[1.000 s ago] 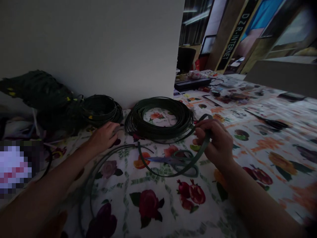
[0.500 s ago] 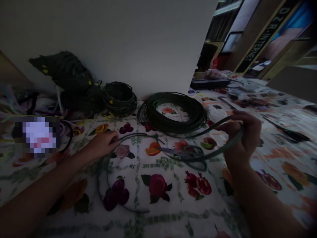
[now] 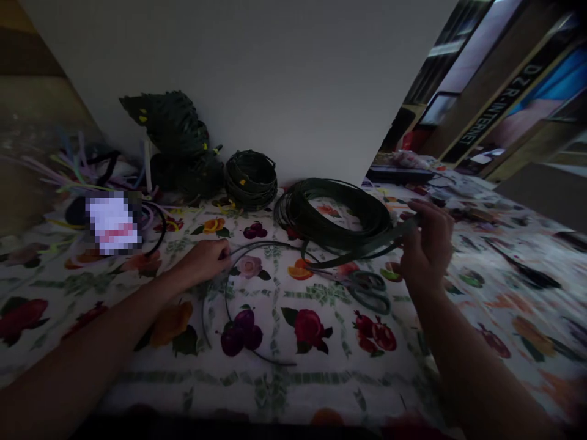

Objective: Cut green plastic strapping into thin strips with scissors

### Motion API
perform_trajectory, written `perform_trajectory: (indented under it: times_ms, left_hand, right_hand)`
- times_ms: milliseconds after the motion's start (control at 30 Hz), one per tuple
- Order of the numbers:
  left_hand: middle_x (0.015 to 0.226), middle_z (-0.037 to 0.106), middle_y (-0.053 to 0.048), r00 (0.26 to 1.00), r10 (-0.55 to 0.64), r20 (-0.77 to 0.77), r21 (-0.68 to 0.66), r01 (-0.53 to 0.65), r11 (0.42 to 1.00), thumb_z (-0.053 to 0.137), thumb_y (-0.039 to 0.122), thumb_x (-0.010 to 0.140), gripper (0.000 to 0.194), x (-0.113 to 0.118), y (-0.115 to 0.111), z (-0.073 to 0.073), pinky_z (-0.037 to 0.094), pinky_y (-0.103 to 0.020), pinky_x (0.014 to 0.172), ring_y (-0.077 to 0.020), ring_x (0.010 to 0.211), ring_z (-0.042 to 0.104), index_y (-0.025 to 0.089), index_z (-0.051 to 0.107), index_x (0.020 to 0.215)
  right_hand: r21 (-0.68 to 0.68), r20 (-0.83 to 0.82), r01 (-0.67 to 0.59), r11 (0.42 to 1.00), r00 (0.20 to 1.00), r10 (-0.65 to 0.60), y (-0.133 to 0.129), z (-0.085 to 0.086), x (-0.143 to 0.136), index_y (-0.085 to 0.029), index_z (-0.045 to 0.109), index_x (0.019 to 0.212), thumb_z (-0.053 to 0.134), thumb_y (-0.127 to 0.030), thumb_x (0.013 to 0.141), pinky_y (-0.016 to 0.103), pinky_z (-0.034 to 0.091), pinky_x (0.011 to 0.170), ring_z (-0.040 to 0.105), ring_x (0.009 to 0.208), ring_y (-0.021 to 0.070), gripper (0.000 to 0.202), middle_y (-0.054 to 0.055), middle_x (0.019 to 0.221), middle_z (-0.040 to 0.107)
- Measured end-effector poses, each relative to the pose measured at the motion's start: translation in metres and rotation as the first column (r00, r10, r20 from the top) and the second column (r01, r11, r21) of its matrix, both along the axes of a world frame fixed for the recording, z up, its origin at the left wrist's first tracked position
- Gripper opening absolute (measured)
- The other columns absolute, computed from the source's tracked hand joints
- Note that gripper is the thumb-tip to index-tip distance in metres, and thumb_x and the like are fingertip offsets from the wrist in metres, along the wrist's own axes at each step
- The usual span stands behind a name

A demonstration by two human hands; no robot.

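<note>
My left hand (image 3: 208, 260) rests on the tablecloth, closed round thin dark green strips (image 3: 266, 244) that reach right and curve down in a loose loop. My right hand (image 3: 426, 247), raised at the right, pinches a flat green strip (image 3: 367, 246) between thumb and fingers. This strip bends left in front of a large coil of dark green strip (image 3: 300, 214). Scissors (image 3: 356, 287) with green-grey handles lie between my hands, blades pointing left. Where the strips end inside my left hand is hidden.
Small round dark green woven basket (image 3: 251, 192) stands behind, beside a larger leafy-looking dark woven piece (image 3: 177, 125). Pastel strips (image 3: 76, 165) lie at the far left near a blurred-out white object (image 3: 113, 223). A white panel (image 3: 257, 79) rises behind. Another dark tool (image 3: 532, 272) lies right.
My right hand has moved left and slightly up, and its strip now bends in front of the coil instead of over the scissors. My left hand stays closed. The view has shifted left.
</note>
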State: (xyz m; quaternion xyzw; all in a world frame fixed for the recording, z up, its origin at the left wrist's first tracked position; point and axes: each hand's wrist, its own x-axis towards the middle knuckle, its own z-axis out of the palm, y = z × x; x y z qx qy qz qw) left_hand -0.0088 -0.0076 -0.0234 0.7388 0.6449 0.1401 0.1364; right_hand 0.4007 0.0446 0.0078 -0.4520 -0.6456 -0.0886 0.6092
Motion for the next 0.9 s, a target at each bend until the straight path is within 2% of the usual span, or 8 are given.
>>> perform_trajectory:
  times_ms: [67, 133, 267, 367, 467, 567, 767, 900]
  left_hand:
    - [0.064, 0.057, 0.001, 0.999, 0.04, 0.026, 0.037, -0.041, 0.998, 0.052, 0.027, 0.075, 0.007, -0.004, 0.0, 0.0, 0.035, -0.029, 0.06, -0.0183, 0.062, 0.055, 0.023, 0.049, 0.07]
    - [0.064, 0.056, 0.001, 0.996, 0.071, 0.062, 0.071, -0.076, 0.995, 0.05, 0.027, 0.077, 0.006, -0.008, -0.001, 0.003, 0.036, -0.029, 0.06, -0.018, 0.062, 0.056, 0.023, 0.049, 0.073]
    - [0.067, 0.061, 0.003, 0.981, 0.082, 0.176, 0.092, -0.099, 0.991, 0.045, 0.033, 0.085, 0.01, -0.016, -0.004, 0.008, 0.041, -0.027, 0.058, -0.0157, 0.058, 0.058, 0.024, 0.048, 0.084]
    - [0.071, 0.064, 0.004, 0.928, 0.067, 0.365, 0.051, -0.092, 0.994, 0.044, 0.038, 0.088, 0.015, -0.018, -0.005, 0.007, 0.043, -0.026, 0.055, -0.0136, 0.052, 0.059, 0.024, 0.046, 0.086]
    - [0.071, 0.064, 0.004, 0.873, 0.077, 0.483, 0.008, -0.092, 0.996, 0.047, 0.042, 0.087, 0.018, -0.017, -0.005, 0.006, 0.045, -0.026, 0.053, -0.0141, 0.052, 0.061, 0.024, 0.046, 0.087]
    - [0.071, 0.066, 0.003, 0.898, 0.098, 0.429, 0.008, -0.113, 0.994, 0.047, 0.042, 0.086, 0.018, -0.018, -0.004, 0.007, 0.044, -0.027, 0.054, -0.0159, 0.053, 0.062, 0.024, 0.048, 0.092]
    - [0.072, 0.069, -0.001, 0.983, 0.12, 0.137, 0.101, -0.134, 0.986, 0.046, 0.036, 0.082, 0.018, -0.028, 0.004, 0.002, 0.042, -0.031, 0.062, -0.0232, 0.064, 0.065, 0.024, 0.055, 0.093]
    - [0.092, 0.07, -0.008, 0.99, 0.138, 0.003, 0.145, -0.137, 0.98, 0.046, 0.036, 0.084, 0.02, -0.031, 0.009, -0.005, 0.043, -0.034, 0.065, -0.0276, 0.08, 0.066, 0.023, 0.056, 0.095]
  right_hand:
    - [0.017, 0.04, -0.093, 0.996, 0.995, 0.092, 0.005, 0.017, -0.01, -0.027, 0.065, 0.123, 0.057, -0.033, 0.09, 0.043, 0.047, 0.097, 0.055, 0.119, 0.0255, 0.034, 0.01, 0.124, 0.059]
    - [0.045, 0.049, -0.127, 0.991, 0.991, 0.125, 0.013, 0.035, -0.019, -0.027, 0.066, 0.12, 0.058, -0.03, 0.092, 0.04, 0.047, 0.094, 0.058, 0.11, 0.0236, 0.03, 0.01, 0.116, 0.061]
    - [0.133, 0.002, -0.171, 0.976, 0.985, 0.172, 0.033, 0.066, -0.04, -0.023, 0.072, 0.093, 0.061, -0.03, 0.093, 0.035, 0.047, 0.08, 0.061, 0.09, 0.0214, 0.013, 0.009, 0.092, 0.066]
    - [0.141, -0.024, -0.183, 0.973, 0.982, 0.188, 0.04, 0.081, -0.063, -0.021, 0.066, 0.073, 0.062, -0.028, 0.091, 0.034, 0.045, 0.074, 0.059, 0.076, 0.0197, 0.02, 0.004, 0.073, 0.061]
    - [0.08, 0.04, -0.233, 0.969, 0.972, 0.23, 0.036, 0.087, -0.09, -0.021, 0.065, 0.071, 0.054, -0.024, 0.096, 0.033, 0.044, 0.072, 0.057, 0.074, 0.0178, 0.027, 0.001, 0.069, 0.059]
    - [0.014, 0.03, -0.343, 0.939, 0.939, 0.343, 0.033, 0.09, -0.111, -0.02, 0.065, 0.075, 0.053, -0.024, 0.097, 0.031, 0.046, 0.07, 0.059, 0.073, 0.0156, 0.026, 0.0, 0.073, 0.06]
    - [-0.033, -0.127, -0.58, 0.814, 0.81, 0.572, 0.034, 0.101, -0.128, -0.021, 0.06, 0.085, 0.058, -0.033, 0.097, 0.028, 0.054, 0.072, 0.063, 0.073, 0.013, 0.018, -0.001, 0.076, 0.06]
    - [-0.054, -0.217, -0.647, 0.761, 0.752, 0.623, 0.023, 0.108, -0.135, -0.021, 0.059, 0.081, 0.06, -0.028, 0.095, 0.029, 0.059, 0.076, 0.064, 0.075, 0.0123, 0.015, -0.002, 0.077, 0.058]
